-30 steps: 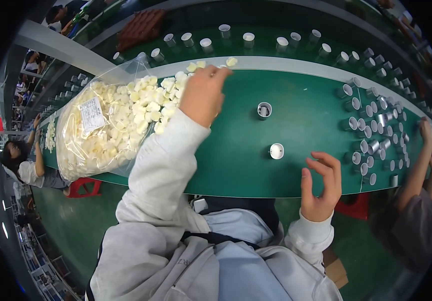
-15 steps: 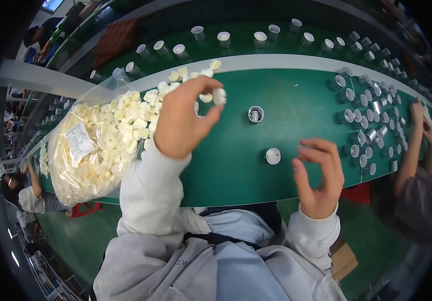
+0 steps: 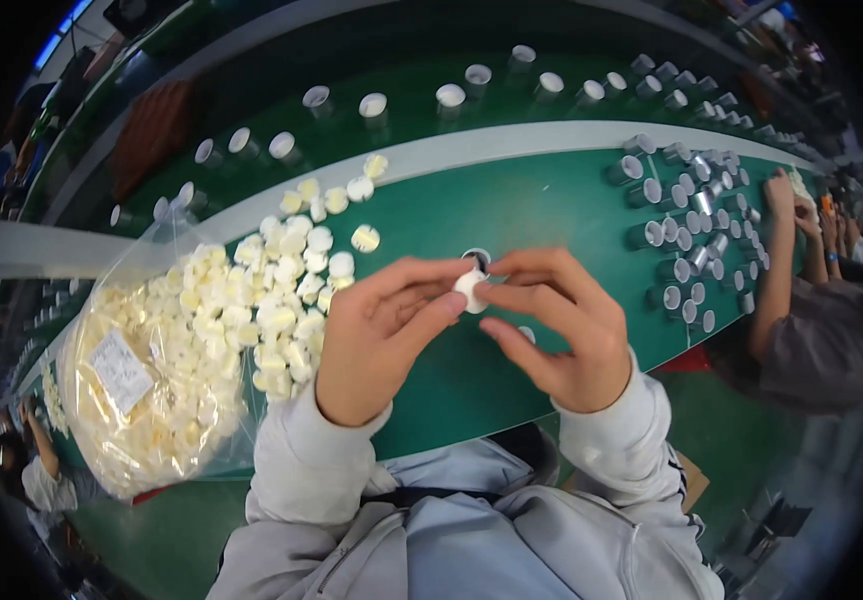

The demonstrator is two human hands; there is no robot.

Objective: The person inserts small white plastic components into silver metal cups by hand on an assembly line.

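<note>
In front of me, a small white round cap is pinched between the thumb and fingers of my left hand. The fingertips of my right hand are curled against the same cap from the other side. Just beyond the cap stands a small grey cup, open at the top with something dark inside, partly covered by my fingers. A second cup with a white top shows only a little, behind my right hand.
At left, a clear plastic bag of pale caps spills a heap of loose caps onto the green table. Many grey cups stand or lie at right, near a co-worker's arm. More cups line the strip beyond the pale rail.
My left hand has brought the cap right and nearer to me, away from the heap. My right hand has moved in to meet it. The view has turned a little.
</note>
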